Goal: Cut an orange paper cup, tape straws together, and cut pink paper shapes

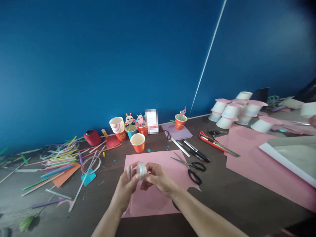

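Observation:
Both my hands meet above a pink paper sheet (158,197) on the dark table. My left hand (127,187) and my right hand (159,179) pinch a small roll of clear tape (141,170) between their fingertips. A second thin ring of tape (128,172) stands at my left fingers. Black-handled scissors (191,168) lie just right of my right hand, on the edge of the pink sheet.
Orange paper cups (138,142) and a cup stack (118,126) stand behind the sheet. Coloured straws (59,163) litter the left. A red utility knife (209,140), pens (196,150), larger pink sheets (256,164) and white upturned cups (232,112) lie right.

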`<state>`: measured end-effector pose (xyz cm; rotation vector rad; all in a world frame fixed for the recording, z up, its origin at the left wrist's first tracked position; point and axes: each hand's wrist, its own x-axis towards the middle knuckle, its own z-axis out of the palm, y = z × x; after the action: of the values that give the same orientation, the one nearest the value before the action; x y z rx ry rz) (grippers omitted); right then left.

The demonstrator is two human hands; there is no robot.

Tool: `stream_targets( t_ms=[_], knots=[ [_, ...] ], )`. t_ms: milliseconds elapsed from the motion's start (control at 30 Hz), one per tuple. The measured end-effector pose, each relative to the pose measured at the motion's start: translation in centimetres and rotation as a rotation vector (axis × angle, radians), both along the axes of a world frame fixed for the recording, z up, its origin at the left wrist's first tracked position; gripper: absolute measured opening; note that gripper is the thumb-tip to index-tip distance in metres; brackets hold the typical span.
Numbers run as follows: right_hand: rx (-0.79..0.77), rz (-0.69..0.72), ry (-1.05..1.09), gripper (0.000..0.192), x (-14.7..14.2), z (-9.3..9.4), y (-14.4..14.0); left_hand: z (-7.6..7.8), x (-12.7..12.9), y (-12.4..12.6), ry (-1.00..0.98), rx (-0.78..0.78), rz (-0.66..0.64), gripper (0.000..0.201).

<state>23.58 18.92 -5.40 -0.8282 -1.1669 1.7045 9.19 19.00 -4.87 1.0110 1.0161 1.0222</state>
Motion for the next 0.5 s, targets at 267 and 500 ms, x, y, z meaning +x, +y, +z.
stream_targets(
  t_ms=[267, 500],
  knots=[
    [0.089, -0.092, -0.145, 0.032, 0.9, 1.3, 0.0, 0.9, -0.1, 0.1, 0.104, 0.098, -0.068, 0.055],
    [0.09, 0.041, -0.198, 0.033, 1.5, 1.0, 0.2, 2.1, -0.1, -0.1, 0.216, 0.237, -0.25, 0.026]
  ],
)
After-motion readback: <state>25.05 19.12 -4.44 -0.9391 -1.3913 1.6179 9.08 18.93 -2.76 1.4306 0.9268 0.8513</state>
